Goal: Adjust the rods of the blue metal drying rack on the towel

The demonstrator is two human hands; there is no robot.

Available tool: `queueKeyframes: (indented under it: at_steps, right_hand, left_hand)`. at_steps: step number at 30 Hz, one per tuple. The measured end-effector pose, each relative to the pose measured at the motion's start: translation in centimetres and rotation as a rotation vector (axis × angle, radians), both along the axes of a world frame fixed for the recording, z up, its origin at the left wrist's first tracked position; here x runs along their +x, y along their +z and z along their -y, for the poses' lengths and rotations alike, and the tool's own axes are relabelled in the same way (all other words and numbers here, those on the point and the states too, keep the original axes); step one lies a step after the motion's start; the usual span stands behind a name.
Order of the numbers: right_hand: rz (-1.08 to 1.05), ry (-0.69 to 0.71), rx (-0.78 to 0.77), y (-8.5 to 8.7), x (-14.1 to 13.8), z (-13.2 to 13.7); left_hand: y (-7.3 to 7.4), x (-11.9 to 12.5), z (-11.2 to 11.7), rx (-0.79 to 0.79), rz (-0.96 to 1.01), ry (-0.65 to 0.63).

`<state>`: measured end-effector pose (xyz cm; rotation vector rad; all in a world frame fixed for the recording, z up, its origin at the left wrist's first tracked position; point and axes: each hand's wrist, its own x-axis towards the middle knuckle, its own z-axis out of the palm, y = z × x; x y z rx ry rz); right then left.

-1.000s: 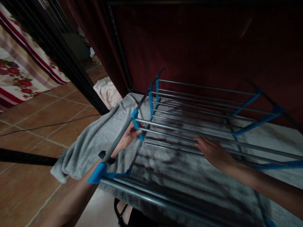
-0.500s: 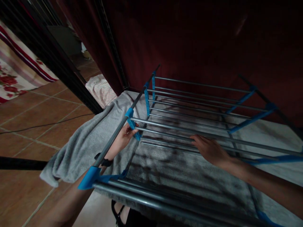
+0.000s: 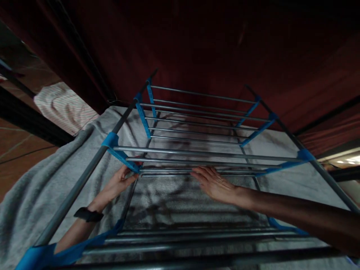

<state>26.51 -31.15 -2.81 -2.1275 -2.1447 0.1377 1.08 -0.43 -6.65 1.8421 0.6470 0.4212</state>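
A metal drying rack (image 3: pixel 202 153) with grey bars and blue plastic joints stands before me. A grey towel (image 3: pixel 180 198) lies spread on its lower tier and hangs off the left side. My left hand (image 3: pixel 119 183), a black band on its wrist, reaches under the left side rail and rests on the towel beside a blue joint, fingers loosely extended. My right hand (image 3: pixel 215 183) lies flat and palm down on the towel under the middle bars, fingers stretched toward the far side.
A dark red curtain (image 3: pixel 197 45) hangs right behind the rack. A striped pale cloth (image 3: pixel 63 107) lies on the tiled floor (image 3: pixel 17 157) at the left, next to a dark post. More rack bars cross the near bottom edge.
My view has swung right and closer to the rack. Both hands have stayed on the towel, pressing flat; the floral cloth at the left has left the view.
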Motion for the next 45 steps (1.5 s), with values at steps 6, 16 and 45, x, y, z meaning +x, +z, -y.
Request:
queueKeyframes:
  at_steps: [6, 16, 45]
  right_hand:
    - [-0.037, -0.14, -0.243, -0.1, 0.8, -3.1]
    - [-0.223, -0.298, -0.395, -0.8, 0.7, -6.4]
    - [0.025, -0.258, -0.26, -3.9, 1.7, -4.8]
  left_hand:
    - [-2.6, 0.5, -0.4, 0.003, -0.03, 0.05]
    - [-5.0, 1.5, -0.4, 0.004, -0.022, 0.158]
    - [-6.3, 3.9, 2.7, -0.093, 0.158, 0.365]
